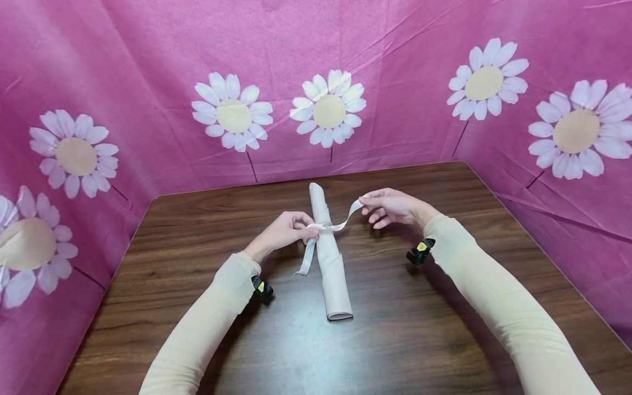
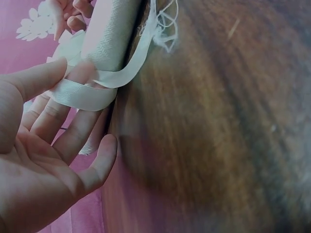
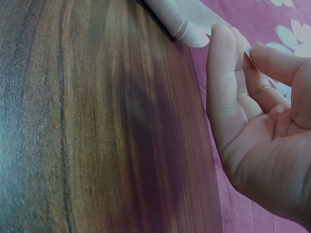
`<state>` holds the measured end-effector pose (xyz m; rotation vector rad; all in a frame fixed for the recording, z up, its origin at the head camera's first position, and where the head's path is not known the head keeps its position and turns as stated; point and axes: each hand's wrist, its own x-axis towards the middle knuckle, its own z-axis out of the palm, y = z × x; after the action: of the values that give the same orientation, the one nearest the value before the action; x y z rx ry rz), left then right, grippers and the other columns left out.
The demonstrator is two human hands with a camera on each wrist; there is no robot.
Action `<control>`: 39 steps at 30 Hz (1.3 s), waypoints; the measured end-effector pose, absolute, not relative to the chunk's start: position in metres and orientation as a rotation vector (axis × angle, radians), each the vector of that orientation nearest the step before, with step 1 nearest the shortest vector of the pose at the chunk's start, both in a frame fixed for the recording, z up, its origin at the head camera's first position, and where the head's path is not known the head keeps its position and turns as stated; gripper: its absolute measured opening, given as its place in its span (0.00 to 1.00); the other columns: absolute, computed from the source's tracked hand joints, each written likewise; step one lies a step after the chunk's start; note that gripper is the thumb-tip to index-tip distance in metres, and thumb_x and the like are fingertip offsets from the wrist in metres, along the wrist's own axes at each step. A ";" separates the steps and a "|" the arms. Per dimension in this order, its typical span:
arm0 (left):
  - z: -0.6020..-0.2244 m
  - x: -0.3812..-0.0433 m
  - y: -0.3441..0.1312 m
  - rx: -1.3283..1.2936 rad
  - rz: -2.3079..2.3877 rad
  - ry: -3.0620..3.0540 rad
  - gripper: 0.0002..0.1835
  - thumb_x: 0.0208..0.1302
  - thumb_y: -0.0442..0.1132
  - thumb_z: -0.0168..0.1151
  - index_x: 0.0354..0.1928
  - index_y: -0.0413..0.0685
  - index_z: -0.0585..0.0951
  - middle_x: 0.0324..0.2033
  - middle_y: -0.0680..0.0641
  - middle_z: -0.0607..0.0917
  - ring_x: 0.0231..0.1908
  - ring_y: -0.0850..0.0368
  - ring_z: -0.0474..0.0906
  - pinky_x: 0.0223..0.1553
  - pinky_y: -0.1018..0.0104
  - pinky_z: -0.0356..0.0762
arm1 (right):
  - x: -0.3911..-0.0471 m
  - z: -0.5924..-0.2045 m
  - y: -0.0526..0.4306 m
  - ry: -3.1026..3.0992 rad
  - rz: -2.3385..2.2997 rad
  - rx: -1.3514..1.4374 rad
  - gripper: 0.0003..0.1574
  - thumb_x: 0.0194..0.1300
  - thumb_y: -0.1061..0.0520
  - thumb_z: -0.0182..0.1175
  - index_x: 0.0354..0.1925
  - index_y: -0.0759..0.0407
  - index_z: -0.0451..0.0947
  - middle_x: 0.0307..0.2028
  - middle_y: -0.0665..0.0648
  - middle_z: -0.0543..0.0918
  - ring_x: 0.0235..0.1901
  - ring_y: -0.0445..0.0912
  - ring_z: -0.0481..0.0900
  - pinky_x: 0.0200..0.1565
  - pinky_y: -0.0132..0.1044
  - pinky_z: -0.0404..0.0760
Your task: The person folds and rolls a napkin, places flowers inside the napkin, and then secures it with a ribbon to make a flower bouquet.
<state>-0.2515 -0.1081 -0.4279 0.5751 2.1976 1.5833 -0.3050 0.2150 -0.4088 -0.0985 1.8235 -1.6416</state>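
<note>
A rolled pale cloth (image 1: pixel 336 280) lies lengthwise on the table with a white ribbon (image 1: pixel 307 259) around its middle. My left hand (image 1: pixel 285 229) is at the roll's left side, its thumb and index finger pinching the ribbon beside the crossing. In the left wrist view a ribbon loop (image 2: pixel 80 97) passes over the fingers, and a tail with frayed threads (image 2: pixel 165 35) hangs by the cloth. To the right of the roll, my right hand (image 1: pixel 395 206) pinches the other ribbon end between thumb and fingertips, raised above the table. That stretch of ribbon curves up from the roll.
The dark wood-grain table (image 1: pixel 405 340) reaches back to a pink curtain (image 1: pixel 148 66) printed with large white daisies, which hangs around its back and sides. A small black wrist camera (image 1: pixel 263 288) sits by the left cuff, another camera (image 1: pixel 421 252) by the right cuff.
</note>
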 end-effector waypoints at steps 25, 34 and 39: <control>-0.416 -0.253 -0.112 0.650 1.588 2.247 0.13 0.68 0.27 0.63 0.52 0.33 0.79 0.48 0.34 0.84 0.44 0.55 0.80 0.46 0.67 0.76 | -0.305 -0.407 0.214 1.835 -1.613 -0.115 0.12 0.77 0.48 0.58 0.48 0.55 0.79 0.35 0.54 0.82 0.26 0.44 0.82 0.31 0.41 0.85; -0.410 -0.257 -0.109 0.648 1.555 2.284 0.25 0.69 0.29 0.63 0.67 0.34 0.74 0.61 0.38 0.80 0.63 0.47 0.74 0.63 0.55 0.70 | -0.306 -0.408 0.212 1.838 -1.602 -0.118 0.14 0.76 0.48 0.58 0.49 0.56 0.78 0.35 0.54 0.82 0.26 0.44 0.82 0.31 0.41 0.86; -0.410 -0.258 -0.107 0.686 1.522 2.326 0.28 0.68 0.26 0.62 0.69 0.31 0.70 0.66 0.37 0.76 0.68 0.49 0.68 0.68 0.54 0.64 | -0.307 -0.409 0.211 1.827 -1.600 -0.112 0.15 0.76 0.47 0.59 0.50 0.56 0.78 0.36 0.54 0.82 0.27 0.44 0.82 0.32 0.42 0.86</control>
<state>-0.2581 -0.1072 -0.4099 0.6856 2.3261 1.5218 -0.3067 0.2107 -0.4091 -0.1125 1.8271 -1.6002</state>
